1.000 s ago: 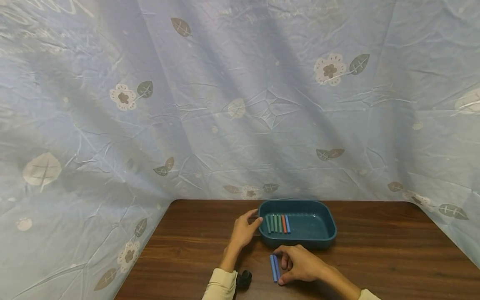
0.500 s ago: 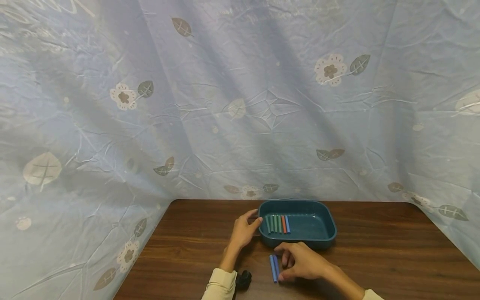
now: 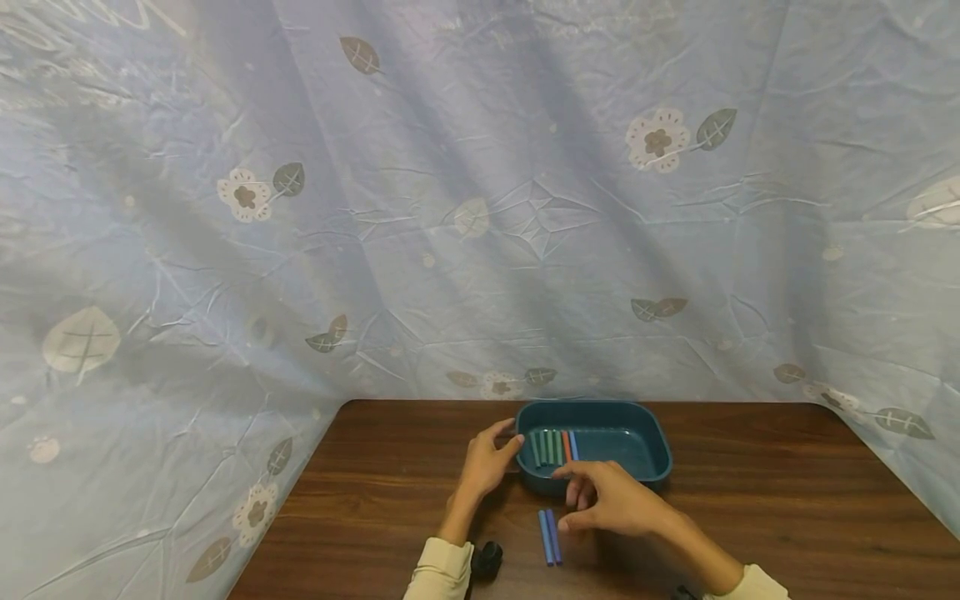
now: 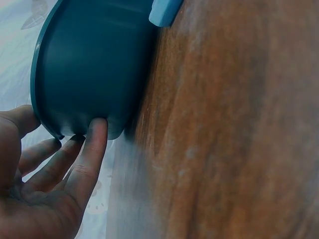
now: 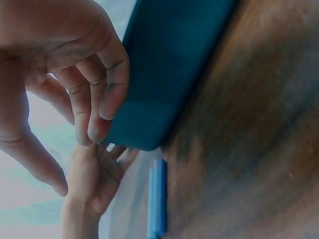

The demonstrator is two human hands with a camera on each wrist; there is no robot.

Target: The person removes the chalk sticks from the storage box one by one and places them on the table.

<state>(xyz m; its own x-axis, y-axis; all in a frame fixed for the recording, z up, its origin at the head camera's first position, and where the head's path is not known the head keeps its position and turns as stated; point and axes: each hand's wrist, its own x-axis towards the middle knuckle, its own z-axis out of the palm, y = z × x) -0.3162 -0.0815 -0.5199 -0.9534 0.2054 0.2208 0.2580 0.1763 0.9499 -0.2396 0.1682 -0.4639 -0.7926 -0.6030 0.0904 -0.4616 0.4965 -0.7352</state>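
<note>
In the head view, my left hand (image 3: 486, 463) touches the left end of the teal tray (image 3: 637, 487). The left wrist view shows its fingers fairly straight, fingertips against the outer wall and rim. Inside the tray lies a row of several green chalk sticks (image 3: 550, 447), then an orange one (image 3: 567, 443) and a light blue one (image 3: 574, 444). Two blue chalk sticks (image 3: 550, 537) lie side by side on the table before the tray. Just right of and above them hovers my right hand (image 3: 618, 504), fingers bent, thumb apart, nothing between them in the right wrist view.
The brown wooden table (image 3: 375, 500) ends at a patterned fabric curtain (image 3: 480, 250), which rises behind it and along the sides. A black wrist device (image 3: 489, 560) sits by my left sleeve (image 3: 441, 570). The tray's right half shows bare floor.
My right hand has risen and moved forward from beside the two blue chalk sticks toward the tray's front wall. Those sticks stay on the table. My left hand stays at the tray's end.
</note>
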